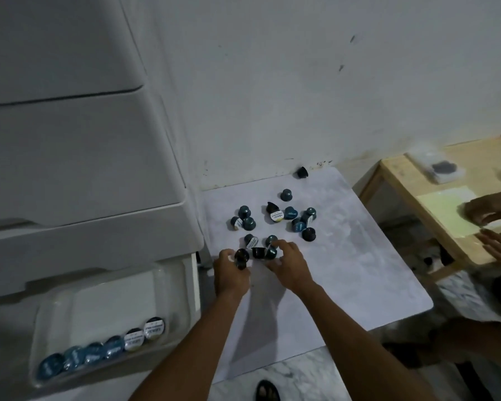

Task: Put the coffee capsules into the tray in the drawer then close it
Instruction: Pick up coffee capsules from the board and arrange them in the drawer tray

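Loose coffee capsules [275,221] are scattered on the white mat [359,270], centre frame. A dark capsule [241,257] is pinched in the left hand [231,274]; two more capsules [263,252] are closed on by the right hand [289,266]. A partial row sits in the tray [104,302] of the open drawer [90,241], lower left. Judged light, rigid, smooth-sided, prone to rolling; best gripped across the tapered body under the rim, foil kept clear.

Capsules [274,224] scattered on mat [359,270], tray [55,302] in drawer [195,287] left
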